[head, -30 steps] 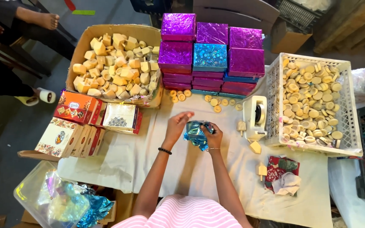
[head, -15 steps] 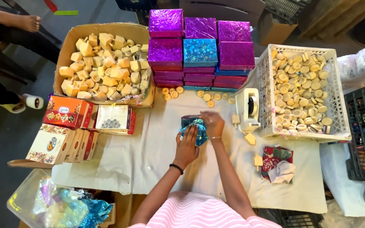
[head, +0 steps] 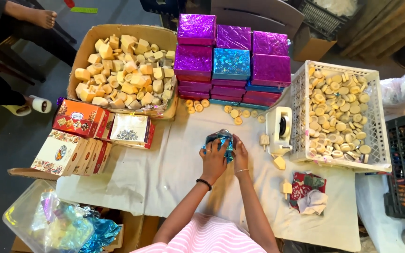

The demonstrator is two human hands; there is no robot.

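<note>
1. The left hand is lying flat over a small object wrapped in crinkled, shiny blue foil, fingers curled down onto the foil and pressing it.
2. The right hand is sitting just beside the left, on the right edge of the same foil bundle, its fingers closed against the wrapping.
3. The foil bundle is resting on the cream cloth covering the worktop, near the middle, just left of a white tape dispenser.
4. Far behind the hands, square boxes wrapped in glossy purple foil are standing in stacks, with one sparkly blue box among them.
5. Small round wooden discs are lying in a loose row in front of those stacks.
6. At the far left, an open cardboard carton is holding a heap of pale wooden blocks.
7. On the right, a white plastic lattice crate is holding many flat wooden discs.
8. Printed cardboard boxes are lying at the left edge, and a red patterned cloth is lying crumpled at the near right.
</note>
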